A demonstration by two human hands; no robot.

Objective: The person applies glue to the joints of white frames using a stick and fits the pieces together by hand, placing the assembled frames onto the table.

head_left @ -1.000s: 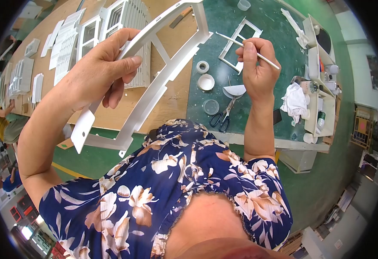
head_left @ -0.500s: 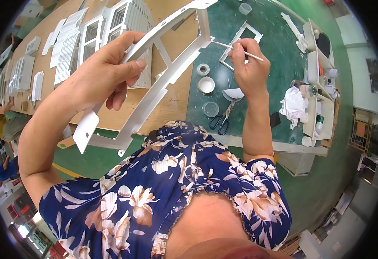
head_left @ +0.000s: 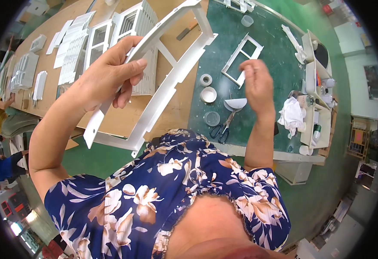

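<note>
My left hand (head_left: 113, 73) grips a long white frame (head_left: 161, 101) by one of its long sides, thumb over the edge. The frame is held tilted above the workbench, with a crossbar and tabs showing. My right hand (head_left: 258, 88) is apart from it, over the green mat, its fingers curled together and slightly blurred. Whatever it holds is not visible. Close to that hand a smaller white frame (head_left: 227, 69) lies on the mat. Nearer me are a white tub (head_left: 208, 95), a ring-shaped roll (head_left: 205, 80), a clear cup (head_left: 211, 118) and scissors (head_left: 226, 127) beside a white half-round piece (head_left: 235, 103).
Stacks of white frames (head_left: 130, 23) stand on the brown board at the left. A dark flat tool (head_left: 183, 34) lies beyond my held frame. To the right are a crumpled white cloth (head_left: 291, 113) and bins (head_left: 317, 129) with bottles. A person (head_left: 7, 114) sits far left.
My right hand has drawn away from the held frame's corner; the thin white stick it held there no longer shows. The held frame has shifted slightly, still in my left hand.
</note>
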